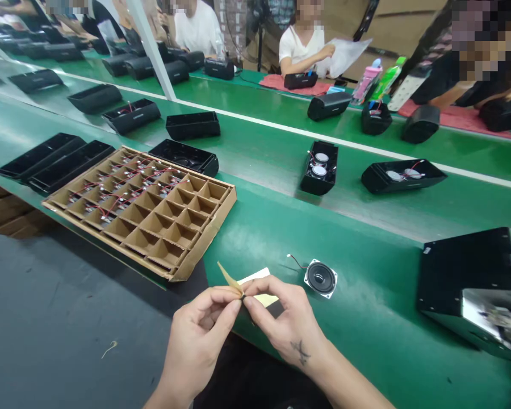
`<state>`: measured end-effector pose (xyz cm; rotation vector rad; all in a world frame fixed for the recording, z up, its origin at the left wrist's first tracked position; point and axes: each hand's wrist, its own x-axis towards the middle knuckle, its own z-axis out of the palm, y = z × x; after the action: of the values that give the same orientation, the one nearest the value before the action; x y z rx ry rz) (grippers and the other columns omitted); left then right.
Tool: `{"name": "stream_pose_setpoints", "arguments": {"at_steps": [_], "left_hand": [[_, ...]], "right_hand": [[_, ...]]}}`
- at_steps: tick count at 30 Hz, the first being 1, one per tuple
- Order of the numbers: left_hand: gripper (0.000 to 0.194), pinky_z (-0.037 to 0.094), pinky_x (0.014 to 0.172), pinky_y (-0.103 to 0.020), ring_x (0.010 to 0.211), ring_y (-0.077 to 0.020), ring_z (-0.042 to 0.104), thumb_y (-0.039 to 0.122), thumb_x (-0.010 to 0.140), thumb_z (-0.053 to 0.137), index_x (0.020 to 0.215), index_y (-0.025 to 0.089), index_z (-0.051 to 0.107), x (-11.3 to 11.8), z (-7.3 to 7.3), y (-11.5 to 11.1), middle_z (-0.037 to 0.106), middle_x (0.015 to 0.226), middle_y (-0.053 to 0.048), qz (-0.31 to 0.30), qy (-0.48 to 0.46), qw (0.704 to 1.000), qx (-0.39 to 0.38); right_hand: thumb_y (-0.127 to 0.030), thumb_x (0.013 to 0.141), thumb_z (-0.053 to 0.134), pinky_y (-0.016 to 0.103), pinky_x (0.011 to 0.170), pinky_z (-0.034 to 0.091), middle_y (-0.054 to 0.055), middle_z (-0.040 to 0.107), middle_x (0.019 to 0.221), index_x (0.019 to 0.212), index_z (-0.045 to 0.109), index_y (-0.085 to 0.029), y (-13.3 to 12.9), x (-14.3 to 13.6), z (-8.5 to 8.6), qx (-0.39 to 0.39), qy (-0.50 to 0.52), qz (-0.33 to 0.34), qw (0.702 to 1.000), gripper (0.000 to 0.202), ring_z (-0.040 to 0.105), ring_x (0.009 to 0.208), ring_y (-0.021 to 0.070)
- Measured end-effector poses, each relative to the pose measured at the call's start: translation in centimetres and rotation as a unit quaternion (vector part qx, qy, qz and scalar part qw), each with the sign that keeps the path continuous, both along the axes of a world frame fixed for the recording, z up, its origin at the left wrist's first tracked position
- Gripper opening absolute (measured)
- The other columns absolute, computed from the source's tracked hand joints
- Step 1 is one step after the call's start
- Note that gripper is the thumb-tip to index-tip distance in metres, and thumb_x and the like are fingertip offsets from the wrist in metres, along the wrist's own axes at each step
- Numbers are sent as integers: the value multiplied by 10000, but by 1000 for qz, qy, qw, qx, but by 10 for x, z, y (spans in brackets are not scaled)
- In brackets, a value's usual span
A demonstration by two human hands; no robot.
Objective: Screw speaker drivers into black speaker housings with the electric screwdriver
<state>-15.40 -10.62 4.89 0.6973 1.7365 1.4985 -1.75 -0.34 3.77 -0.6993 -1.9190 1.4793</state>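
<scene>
As my left fingers (pixel 229 311) and right fingers (pixel 255 307) meet, pinching the near end of a yellowish strip (pixel 227 276), the speaker (pixel 321 278) lies loose on the counter (pixel 366 324), to the right. Farther off, one shell (pixel 319 185) and another shell (pixel 377 183) hold pairs; the box (pixel 204 244), left, is partly filled. Whether the strip is fully peeled, I cannot tell.

Prob. machine (pixel 464 278), cut off @ R edge

No legible txt, labels or nos.
</scene>
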Motion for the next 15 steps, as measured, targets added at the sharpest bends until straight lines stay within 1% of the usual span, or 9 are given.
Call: {"name": "stream_pose_setpoints", "arguments": {"at_steps": [3, 5, 7, 9, 11, 12, 13, 14, 15], "left_hand": [[183, 665, 680, -247, 711, -200, 785, 359, 796, 805, 807, 178, 776, -4, -3, 0, 801, 815, -62, -20, -1, 1000, 0], [233, 662, 663, -261, 673, -188, 768, 401, 808, 788, 832, 173, 747, -11, -13, 1, 785, 793, -59, -15, 16, 1000, -19], [302, 662, 647, -300, 650, -195, 755, 471, 824, 745, 848, 173, 700, -20, -31, 3, 763, 754, -57, 9, 43, 998, -47], [356, 657, 618, -340, 627, -210, 745, 538, 843, 676, 848, 183, 644, -31, -54, 7, 736, 709, -52, 38, 70, 995, -67], [356, 643, 594, -355, 610, -217, 735, 555, 852, 630, 848, 200, 603, -40, -75, 10, 724, 699, -49, 66, 111, 988, -84], [327, 635, 596, -356, 612, -219, 728, 533, 859, 618, 858, 207, 599, -44, -83, 11, 722, 706, -49, 79, 141, 982, -95], [281, 630, 623, -364, 635, -222, 727, 493, 868, 611, 875, 212, 608, -47, -89, 11, 727, 730, -52, 90, 177, 974, -106], [227, 627, 674, -378, 681, -230, 730, 440, 880, 599, 899, 215, 628, -49, -93, 11, 739, 773, -61, 94, 216, 965, -115], [181, 619, 740, -395, 747, -241, 735, 382, 892, 583, 925, 219, 656, -50, -96, 11, 752, 831, -71, 92, 255, 955, -122]], "right_hand": [[-141, 916, 683, 278, 890, 523, 15, 716, 983, 885, 662, -208, 3, 2, 0, 9, 31, 3, 999, 77, 685, 928, 147], [-155, 940, 658, 293, 877, 514, 24, 671, 990, 892, 635, -209, 4, 2, -3, -11, 65, -2, 998, 76, 648, 933, 153], [-205, 1005, 604, 315, 875, 521, 26, 660, 980, 936, 602, -220, 3, 0, -6, -50, 129, -12, 990, 71, 639, 928, 158], [-248, 1058, 557, 386, 973, 524, 12, 672, 930, 984, 575, -235, 5, -2, -6, -65, 211, -23, 975, 77, 651, 904, 161], [-264, 1073, 557, 476, 1069, 504, -12, 662, 850, 1010, 575, -247, 10, -2, 2, -69, 280, -34, 957, 68, 656, 860, 160], [-271, 1072, 569, 491, 1059, 523, -23, 638, 811, 1015, 584, -253, 15, 1, 10, -83, 305, -37, 948, 62, 646, 817, 155], [-281, 1066, 587, 464, 987, 573, -33, 598, 776, 1014, 595, -262, 21, 5, 19, -104, 323, -39, 940, 56, 620, 756, 147], [-301, 1061, 597, 396, 848, 618, -41, 539, 744, 1017, 606, -274, 28, 11, 29, -130, 333, -39, 933, 52, 573, 677, 134], [-331, 1057, 604, 319, 699, 614, -48, 477, 724, 1022, 615, -290, 36, 19, 39, -144, 326, -35, 934, 55, 503, 596, 119]]}}
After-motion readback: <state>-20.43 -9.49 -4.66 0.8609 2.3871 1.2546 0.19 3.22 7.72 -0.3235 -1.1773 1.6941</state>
